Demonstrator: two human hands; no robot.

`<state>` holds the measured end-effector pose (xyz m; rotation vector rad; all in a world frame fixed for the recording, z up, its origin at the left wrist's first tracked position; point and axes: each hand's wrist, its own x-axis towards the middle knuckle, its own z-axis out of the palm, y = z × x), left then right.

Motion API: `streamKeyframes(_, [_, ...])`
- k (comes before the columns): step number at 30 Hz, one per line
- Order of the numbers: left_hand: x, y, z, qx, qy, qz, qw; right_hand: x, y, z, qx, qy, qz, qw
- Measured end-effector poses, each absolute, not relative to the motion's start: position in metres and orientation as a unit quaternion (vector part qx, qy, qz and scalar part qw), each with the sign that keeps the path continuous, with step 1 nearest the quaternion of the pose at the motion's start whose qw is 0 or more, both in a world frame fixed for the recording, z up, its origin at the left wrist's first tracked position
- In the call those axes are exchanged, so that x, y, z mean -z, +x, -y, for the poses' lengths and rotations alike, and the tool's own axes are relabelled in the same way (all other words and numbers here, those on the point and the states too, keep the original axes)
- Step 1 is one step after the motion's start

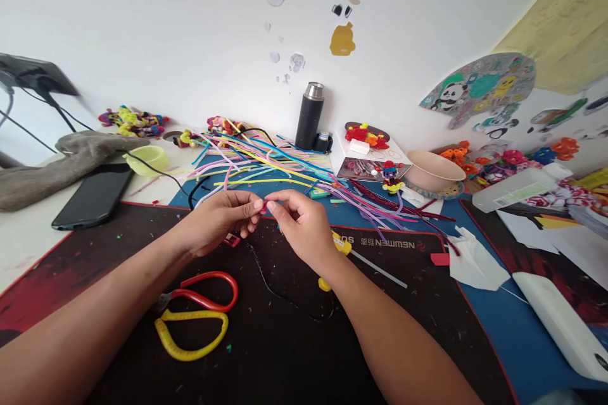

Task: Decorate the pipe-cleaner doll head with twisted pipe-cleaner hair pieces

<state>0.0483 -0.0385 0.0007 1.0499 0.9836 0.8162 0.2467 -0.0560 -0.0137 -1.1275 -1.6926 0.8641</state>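
My left hand (223, 218) and my right hand (301, 221) meet above the dark desk mat. Both pinch a small magenta piece (264, 206) between thumb and fingertips; most of it is covered, so its kind cannot be told. Below my left hand a small red object (232, 239) shows in part. Scissors with one red and one yellow handle (192, 335) lie near my left forearm, their blades hidden behind it. Partly behind my right wrist is a yellow tool (341, 243) with a pale grey stick (380, 269) reaching out to the right.
Colourful pipe cleaners (266, 168) spread across the back of the desk. Behind them stand a black thermos (310, 117) and a white box (342, 155). A phone (92, 196) lies left; a beige bowl (434, 171), tissue (475, 259) and white device (560, 326) are right.
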Motion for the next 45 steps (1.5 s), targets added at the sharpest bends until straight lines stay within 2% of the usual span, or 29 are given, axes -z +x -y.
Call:
streamKeyframes(14, [0.002, 0.048, 0.037, -0.372, 0.509, -0.436, 0.642, 0.013, 0.246, 0.056, -0.312, -0.475, 0.692, 0.446])
streamKeyframes(20, [-0.005, 0.048, 0.043, -0.360, 0.636, -0.486, 0.480, 0.015, 0.246, 0.056, -0.288, -0.482, 0.684, 0.466])
streamKeyframes(26, [-0.011, 0.055, 0.054, -0.385, 0.701, -0.511, 0.315, 0.013, 0.245, 0.059, -0.275, -0.488, 0.697, 0.448])
streamKeyframes(37, [-0.005, 0.052, 0.054, -0.390, 0.745, -0.501, 0.206, 0.014, 0.247, 0.053, -0.419, -0.471, 0.646, 0.431])
streamKeyframes(45, [-0.003, 0.053, 0.053, -0.366, 0.777, -0.487, 0.161, 0.015, 0.248, 0.051, -0.468, -0.454, 0.628, 0.425])
